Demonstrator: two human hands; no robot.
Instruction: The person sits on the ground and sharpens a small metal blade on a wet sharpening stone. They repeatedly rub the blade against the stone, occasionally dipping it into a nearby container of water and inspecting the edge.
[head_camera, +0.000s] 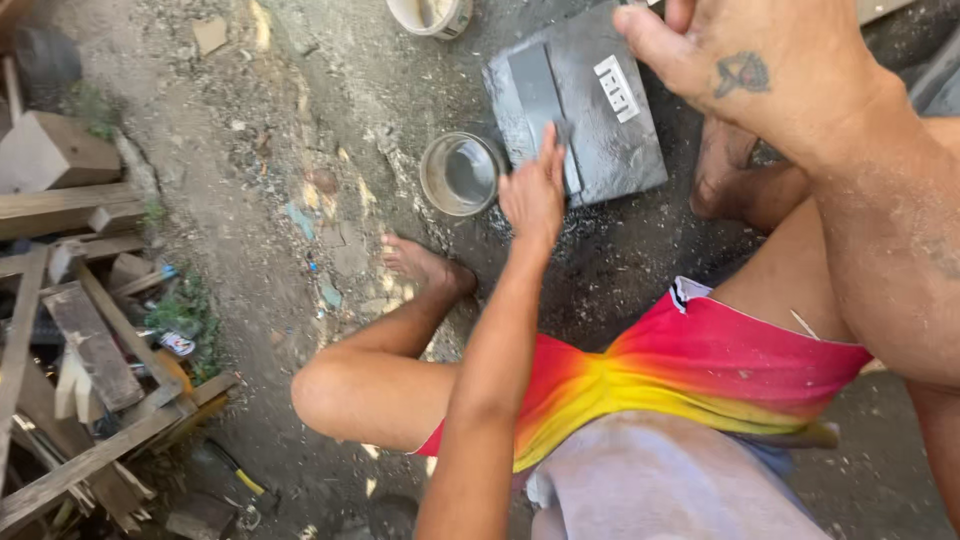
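A dark grey flat slab (610, 130) with a white label lies on the dirt in front of me. A lighter grey strip (535, 90) lies along its left part. My left hand (533, 195) reaches forward, its fingers lying flat on the lower end of that strip; whether it grips the strip is unclear. My right hand (760, 70), with a small tattoo on its back, hangs close to the camera above the slab's right side. Its thumb points left and its fingers are cut off by the top edge. A round metal can (460, 175) with clear liquid stands just left of the slab.
I sit on bare ground in bright shorts, my bare left foot (425, 265) below the can and my right foot (720, 165) beside the slab. A white tub (430, 15) stands at the top. Scrap wood (90, 350) is piled at left, and a yellow-handled tool (240, 478) lies nearby.
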